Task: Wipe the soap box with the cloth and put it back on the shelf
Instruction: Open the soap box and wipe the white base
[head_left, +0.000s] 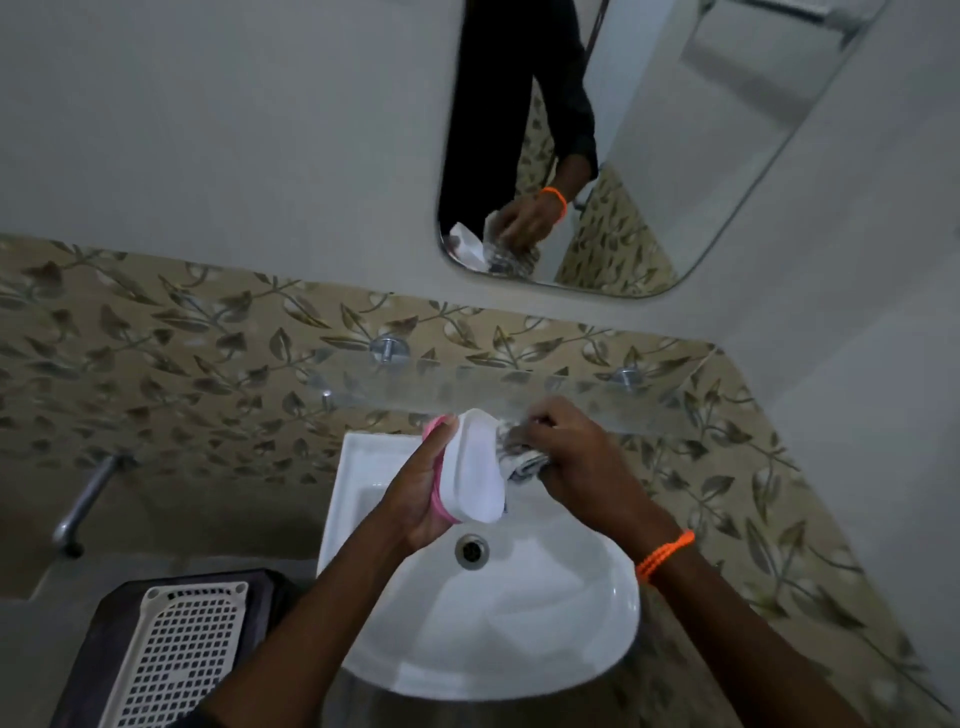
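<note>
The left hand (422, 499) gripped the soap box (477, 470) by its long edges — light, stiff, probably slippery plastic — while the right hand (574, 457) pinched the bunched, soft cloth (519, 457) against it.

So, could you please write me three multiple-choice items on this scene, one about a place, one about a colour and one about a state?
1. Where is the soap box held?
A. above the sink
B. on the glass shelf
C. in the mesh tray

2. What colour is the band on the right wrist?
A. blue
B. orange
C. green

3. What is the right hand doing?
A. hanging idle
B. resting flat on the wall
C. gripping the cloth

Answers: A, the left hand holds the box over the basin; B, the band is bright orange; C, the fingers curl round the cloth against the box.
</note>
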